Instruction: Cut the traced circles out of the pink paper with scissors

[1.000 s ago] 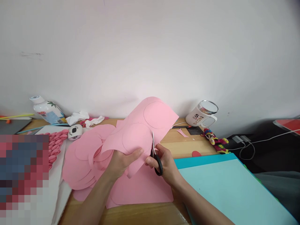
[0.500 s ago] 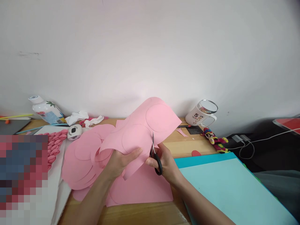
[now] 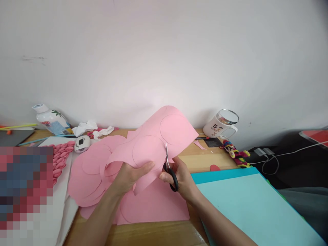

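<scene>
My left hand grips the lower edge of a pink paper sheet with circles drawn on it, holding it up off the desk. My right hand is closed through the black handles of a pair of scissors. The blades point up into the sheet beside one drawn circle. A cut strip of the sheet hangs down between my hands.
Pink paper circles and a flat pink sheet lie on the wooden desk. Teal paper lies at right. A white mug, a bottle, a punch and tissue line the wall.
The blades have cut a little further along the circle. My left hand turned the sheet slightly, and the cut strip hangs lower and more to the left.
</scene>
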The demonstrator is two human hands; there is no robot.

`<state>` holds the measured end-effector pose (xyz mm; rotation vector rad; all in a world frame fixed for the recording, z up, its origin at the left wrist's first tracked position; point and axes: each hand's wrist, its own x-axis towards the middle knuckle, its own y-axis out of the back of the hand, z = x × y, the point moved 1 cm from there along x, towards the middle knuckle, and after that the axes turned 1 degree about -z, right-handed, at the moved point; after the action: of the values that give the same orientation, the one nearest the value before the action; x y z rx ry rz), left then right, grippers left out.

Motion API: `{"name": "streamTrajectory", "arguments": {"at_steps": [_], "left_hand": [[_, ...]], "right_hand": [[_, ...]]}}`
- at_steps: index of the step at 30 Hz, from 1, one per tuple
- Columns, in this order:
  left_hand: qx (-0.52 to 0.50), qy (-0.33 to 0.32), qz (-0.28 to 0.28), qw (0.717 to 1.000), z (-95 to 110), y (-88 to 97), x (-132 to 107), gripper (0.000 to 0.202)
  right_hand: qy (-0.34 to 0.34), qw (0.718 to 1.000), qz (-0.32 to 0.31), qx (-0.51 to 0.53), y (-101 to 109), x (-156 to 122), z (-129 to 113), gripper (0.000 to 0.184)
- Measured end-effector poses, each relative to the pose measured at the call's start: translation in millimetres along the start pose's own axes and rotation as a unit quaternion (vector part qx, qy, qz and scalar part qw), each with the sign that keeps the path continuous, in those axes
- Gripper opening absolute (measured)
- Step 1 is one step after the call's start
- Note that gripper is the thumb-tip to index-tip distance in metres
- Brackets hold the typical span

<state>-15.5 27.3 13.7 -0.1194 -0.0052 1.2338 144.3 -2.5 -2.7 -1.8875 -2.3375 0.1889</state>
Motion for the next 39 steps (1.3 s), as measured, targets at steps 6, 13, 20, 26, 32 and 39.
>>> {"name": "streamTrajectory", "arguments": {"at_steps": [6,13,20,26,32,39], "left_hand": [[-0.005,-0.01,-0.014,1.0,1.5,1.1,-0.2,0.026],[-0.015,-0.006,-0.012,1.0,5.2,1.2,0.5,0.037],[-0.033,-0.004,-0.019,0.999,10.3,3.3,0.4,0.044],[-0.058,-0.001,-0.035,0.998,11.4,4.4,0.5,0.047],[-0.041,0.0,-0.044,0.998,10.7,8.2,0.5,0.045],[0.011,0.007,-0.065,0.998,8.0,11.5,0.7,0.044]], "right_hand": [[-0.004,1.0,0.005,-0.008,-0.4,0.7,-0.8,0.05],[-0.019,1.0,0.006,-0.019,-0.8,0.2,-1.3,0.049],[-0.032,0.998,0.018,-0.049,0.4,0.8,-0.9,0.047],[-0.037,0.997,0.012,-0.059,2.1,0.3,-0.9,0.046],[-0.048,0.997,0.009,-0.057,2.5,0.3,0.8,0.048],[-0.041,0.998,-0.01,-0.043,5.6,1.2,0.8,0.049]]}}
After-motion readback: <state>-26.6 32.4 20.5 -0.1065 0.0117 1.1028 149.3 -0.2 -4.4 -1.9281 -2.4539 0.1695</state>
